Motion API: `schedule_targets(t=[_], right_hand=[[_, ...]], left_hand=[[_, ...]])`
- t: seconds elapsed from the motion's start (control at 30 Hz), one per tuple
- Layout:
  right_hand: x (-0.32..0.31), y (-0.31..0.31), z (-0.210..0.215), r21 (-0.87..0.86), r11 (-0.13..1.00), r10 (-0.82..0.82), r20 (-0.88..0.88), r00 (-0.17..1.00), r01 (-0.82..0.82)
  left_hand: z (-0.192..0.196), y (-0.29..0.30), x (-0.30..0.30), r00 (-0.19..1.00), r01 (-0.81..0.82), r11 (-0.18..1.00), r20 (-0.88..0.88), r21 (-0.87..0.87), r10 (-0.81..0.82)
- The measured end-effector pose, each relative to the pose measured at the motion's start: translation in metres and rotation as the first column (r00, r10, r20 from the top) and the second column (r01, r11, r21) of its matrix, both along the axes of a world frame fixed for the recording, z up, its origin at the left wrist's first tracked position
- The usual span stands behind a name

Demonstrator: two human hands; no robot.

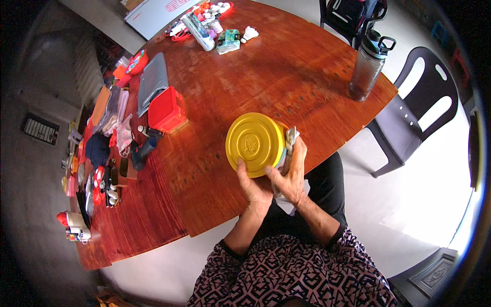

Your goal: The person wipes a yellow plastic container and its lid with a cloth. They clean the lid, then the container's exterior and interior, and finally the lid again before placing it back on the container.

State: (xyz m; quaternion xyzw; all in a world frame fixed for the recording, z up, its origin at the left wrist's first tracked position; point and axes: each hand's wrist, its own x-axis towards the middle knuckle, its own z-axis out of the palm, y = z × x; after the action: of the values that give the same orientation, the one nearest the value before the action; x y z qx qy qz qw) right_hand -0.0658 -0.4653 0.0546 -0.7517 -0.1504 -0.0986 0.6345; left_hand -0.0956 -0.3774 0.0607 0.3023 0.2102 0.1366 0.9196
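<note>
A round canister with a yellow lid is tipped so that its lid faces me, above the table's near edge. My left hand is closed on it from below, its thumb on the lid's lower rim. At the canister's right side, my right hand has its thumb against the lid's edge. A crumpled grey-white piece, which looks like cloth, is pressed between the right fingers and the canister's side. Most of the canister's body and the left fingers are hidden.
Beneath lies a reddish-brown wooden table. A red box stands left, beside a grey folder and assorted clutter. A shuttlecock and small packs lie at the far side. A dark bottle stands right, near a chair.
</note>
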Motion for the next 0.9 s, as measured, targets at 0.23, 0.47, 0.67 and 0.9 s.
schedule_targets(t=[0.23,0.47,0.67,0.9], right_hand=[[0.035,-0.019,0.001,0.158,0.984,-0.085,-0.012,0.996,0.086],[0.058,-0.074,0.027,-0.085,0.929,0.371,0.199,0.907,-0.361],[0.070,-0.059,0.028,0.065,0.797,0.588,0.147,0.796,-0.601],[0.088,-0.056,0.016,0.573,0.651,0.717,-0.249,0.652,-0.498]], left_hand=[[-0.009,-0.001,-0.007,0.972,0.225,0.973,-0.063,-0.045,-0.228],[0.032,0.054,-0.007,0.997,0.053,0.559,-0.073,0.827,0.015],[0.032,0.086,0.014,0.821,0.317,0.480,0.016,0.818,-0.570],[-0.002,0.084,0.003,0.810,0.195,0.196,-0.045,0.961,-0.585]])
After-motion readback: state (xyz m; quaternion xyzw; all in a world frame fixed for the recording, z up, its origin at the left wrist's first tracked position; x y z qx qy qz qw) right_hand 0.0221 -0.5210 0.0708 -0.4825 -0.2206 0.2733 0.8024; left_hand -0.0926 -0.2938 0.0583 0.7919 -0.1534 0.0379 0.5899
